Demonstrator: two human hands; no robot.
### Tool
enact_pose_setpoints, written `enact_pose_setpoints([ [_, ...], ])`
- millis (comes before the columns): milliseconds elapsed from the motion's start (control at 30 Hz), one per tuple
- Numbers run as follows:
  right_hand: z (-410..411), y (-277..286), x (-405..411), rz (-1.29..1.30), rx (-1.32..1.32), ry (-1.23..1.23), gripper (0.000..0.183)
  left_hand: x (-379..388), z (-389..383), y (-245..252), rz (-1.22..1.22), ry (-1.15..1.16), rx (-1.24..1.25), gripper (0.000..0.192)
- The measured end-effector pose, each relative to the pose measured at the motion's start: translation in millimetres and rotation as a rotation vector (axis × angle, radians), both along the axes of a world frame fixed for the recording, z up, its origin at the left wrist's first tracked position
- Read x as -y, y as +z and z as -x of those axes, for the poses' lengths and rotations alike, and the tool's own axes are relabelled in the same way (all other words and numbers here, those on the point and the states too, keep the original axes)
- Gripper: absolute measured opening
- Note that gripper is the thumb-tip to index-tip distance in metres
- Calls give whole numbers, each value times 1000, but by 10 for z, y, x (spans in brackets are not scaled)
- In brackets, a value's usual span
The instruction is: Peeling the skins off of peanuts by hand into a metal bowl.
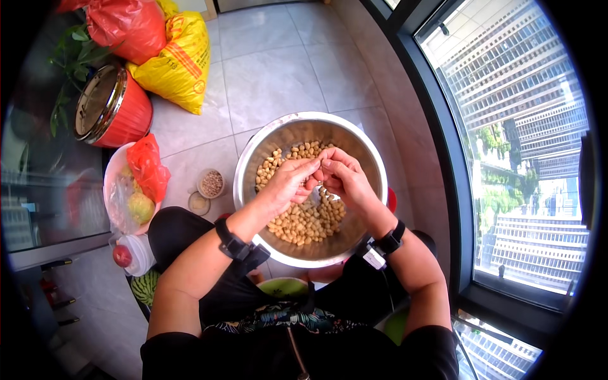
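Many unshelled peanuts lie in a wide stainless steel basin before me. Over the middle of the basin, my left hand and my right hand meet at the fingertips. Thumbs and index fingers are pinched together; whatever small thing may be between them is hidden by the fingers. The other fingers of both hands are curled. Left of the basin, a small clear container of shelled peanuts stands on the tiled floor, with a round lid beside it.
A pink basin with fruit and a red plastic bag stands at the left. Behind it are a red pot with a shiny rim and a full yellow bag. A watermelon lies near my left knee. A window frame runs along the right.
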State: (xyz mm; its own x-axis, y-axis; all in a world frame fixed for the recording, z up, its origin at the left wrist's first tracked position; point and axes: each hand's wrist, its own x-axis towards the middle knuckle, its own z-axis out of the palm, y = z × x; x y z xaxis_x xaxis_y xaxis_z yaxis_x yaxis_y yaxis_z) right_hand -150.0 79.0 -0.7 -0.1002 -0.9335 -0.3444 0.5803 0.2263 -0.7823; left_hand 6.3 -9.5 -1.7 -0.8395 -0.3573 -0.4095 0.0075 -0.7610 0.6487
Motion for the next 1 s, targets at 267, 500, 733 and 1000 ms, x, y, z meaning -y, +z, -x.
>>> enact_pose_setpoints([
  [267, 167, 133, 43, 92, 12, 144, 9, 16, 41, 44, -99, -84, -61, 31],
  [500, 387, -226, 32, -54, 51, -2, 13, 62, 16, -39, -24, -10, 81, 18],
  [733, 320, -564, -116, -271, -1896, 557, 17, 70, -31, -5, 20, 12, 33, 17],
  [1000, 355, -873, -201, -407, -1883, 597, 16, 25, -17, -4, 32, -62, 35, 18],
])
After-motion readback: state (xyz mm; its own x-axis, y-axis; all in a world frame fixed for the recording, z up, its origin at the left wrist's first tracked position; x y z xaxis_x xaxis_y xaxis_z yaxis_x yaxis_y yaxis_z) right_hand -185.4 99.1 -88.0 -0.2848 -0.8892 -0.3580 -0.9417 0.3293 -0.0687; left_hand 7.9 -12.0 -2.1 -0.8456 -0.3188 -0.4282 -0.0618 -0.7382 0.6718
